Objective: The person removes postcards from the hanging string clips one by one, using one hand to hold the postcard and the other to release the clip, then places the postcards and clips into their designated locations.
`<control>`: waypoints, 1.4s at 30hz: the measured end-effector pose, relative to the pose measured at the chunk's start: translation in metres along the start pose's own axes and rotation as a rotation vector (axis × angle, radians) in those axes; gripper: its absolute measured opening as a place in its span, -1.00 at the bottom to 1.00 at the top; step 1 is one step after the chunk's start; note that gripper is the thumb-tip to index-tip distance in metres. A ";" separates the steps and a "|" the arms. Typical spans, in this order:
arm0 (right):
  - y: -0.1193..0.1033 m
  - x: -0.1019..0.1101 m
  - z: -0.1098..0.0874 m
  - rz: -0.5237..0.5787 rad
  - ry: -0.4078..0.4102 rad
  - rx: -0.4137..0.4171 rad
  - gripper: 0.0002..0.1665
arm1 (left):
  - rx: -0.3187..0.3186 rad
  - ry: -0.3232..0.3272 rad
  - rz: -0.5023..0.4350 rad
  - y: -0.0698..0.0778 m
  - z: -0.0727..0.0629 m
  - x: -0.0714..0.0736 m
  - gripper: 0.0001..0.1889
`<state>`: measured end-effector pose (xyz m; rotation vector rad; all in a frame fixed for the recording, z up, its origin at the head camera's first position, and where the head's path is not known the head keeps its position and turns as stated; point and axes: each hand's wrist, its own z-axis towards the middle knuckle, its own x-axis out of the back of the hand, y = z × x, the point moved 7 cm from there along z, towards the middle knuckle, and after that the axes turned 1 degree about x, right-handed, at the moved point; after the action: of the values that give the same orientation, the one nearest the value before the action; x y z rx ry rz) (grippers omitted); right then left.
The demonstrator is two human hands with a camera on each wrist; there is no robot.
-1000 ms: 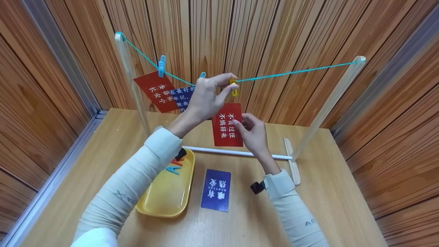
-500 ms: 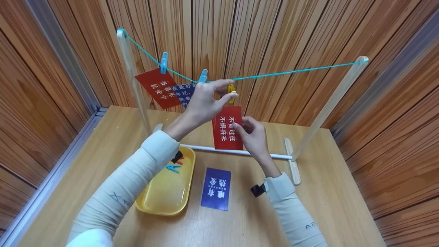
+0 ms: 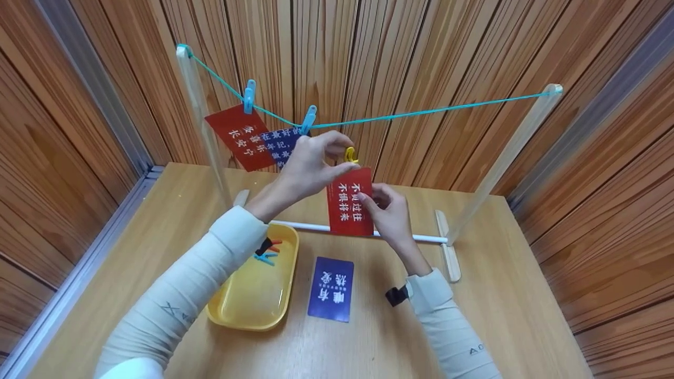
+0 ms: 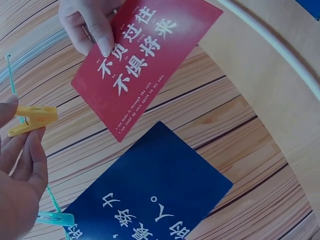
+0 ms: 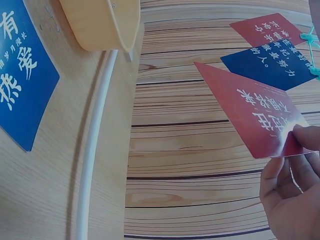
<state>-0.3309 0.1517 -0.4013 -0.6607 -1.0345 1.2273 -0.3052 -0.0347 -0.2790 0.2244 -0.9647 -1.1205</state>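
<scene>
My left hand (image 3: 316, 158) pinches a yellow clip (image 4: 46, 116) between thumb and fingers, apart from the red card (image 3: 347, 205). My right hand (image 3: 392, 216) grips that card's right edge, thumb in front, right of the hanging blue card (image 4: 155, 175).

Site: small booth-like work space; wider building type undetermined. Evidence: wood-grain panelled walls (image 3: 447, 52) enclose three sides of a wood-topped table (image 3: 389, 342); grey, metallic-looking strips (image 3: 97, 89) run along both corners.
</scene>
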 end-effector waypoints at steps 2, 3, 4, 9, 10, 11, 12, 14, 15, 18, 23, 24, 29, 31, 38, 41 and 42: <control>0.001 -0.001 -0.002 0.010 -0.001 -0.007 -0.67 | 0.003 -0.012 -0.003 -0.002 -0.002 0.000 -0.63; 0.001 -0.001 -0.002 0.012 -0.002 -0.010 -0.66 | 0.007 -0.018 -0.003 -0.003 -0.003 -0.001 -0.64; 0.002 -0.002 -0.003 0.012 -0.004 -0.015 -0.65 | 0.011 -0.024 0.000 -0.004 -0.005 -0.001 -0.64; 0.003 -0.003 -0.007 0.007 -0.010 -0.027 -0.65 | 0.026 -0.054 0.028 -0.009 -0.009 -0.002 -0.63; 0.003 -0.003 -0.008 0.008 -0.011 -0.024 -0.66 | 0.028 -0.059 0.034 -0.009 -0.009 -0.003 -0.63; 0.003 -0.003 -0.008 0.010 -0.012 -0.025 -0.66 | 0.031 -0.066 0.041 -0.010 -0.010 -0.003 -0.62; 0.004 -0.003 -0.009 0.009 -0.013 -0.028 -0.67 | 0.034 -0.072 0.047 -0.011 -0.010 -0.004 -0.62; 0.005 -0.004 -0.010 0.012 -0.015 -0.042 -0.67 | 0.041 -0.089 0.053 -0.013 -0.011 -0.005 -0.61; 0.007 -0.004 -0.011 0.015 -0.017 -0.048 -0.68 | 0.044 -0.098 0.053 -0.014 -0.012 -0.006 -0.61; 0.011 -0.007 -0.013 0.026 -0.024 -0.076 -0.68 | 0.058 -0.124 0.058 -0.017 -0.016 -0.008 -0.61; 0.016 -0.010 -0.017 0.030 -0.029 -0.090 -0.70 | 0.077 -0.170 0.071 -0.023 -0.022 -0.012 -0.60; 0.017 -0.011 -0.018 0.028 -0.028 -0.090 -0.69 | 0.079 -0.178 0.076 -0.024 -0.023 -0.012 -0.59; 0.019 -0.013 -0.021 0.015 -0.026 -0.096 -0.69 | 0.090 -0.203 0.087 -0.030 -0.027 -0.015 -0.57; 0.020 -0.015 -0.023 0.006 -0.027 -0.104 -0.68 | 0.095 -0.211 0.086 -0.033 -0.030 -0.017 -0.57; 0.029 -0.016 -0.034 0.012 -0.021 -0.138 -0.68 | 0.126 -0.257 0.093 -0.042 -0.042 -0.025 -0.55; 0.036 -0.016 -0.038 0.025 -0.017 -0.169 -0.68 | 0.143 -0.281 0.109 -0.046 -0.046 -0.029 -0.56; 0.038 -0.016 -0.039 0.028 -0.014 -0.180 -0.68 | 0.147 -0.289 0.113 -0.048 -0.048 -0.030 -0.56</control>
<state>-0.3122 0.1501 -0.4548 -0.8089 -1.1603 1.1733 -0.3039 -0.0459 -0.3521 0.1263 -1.3031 -0.9953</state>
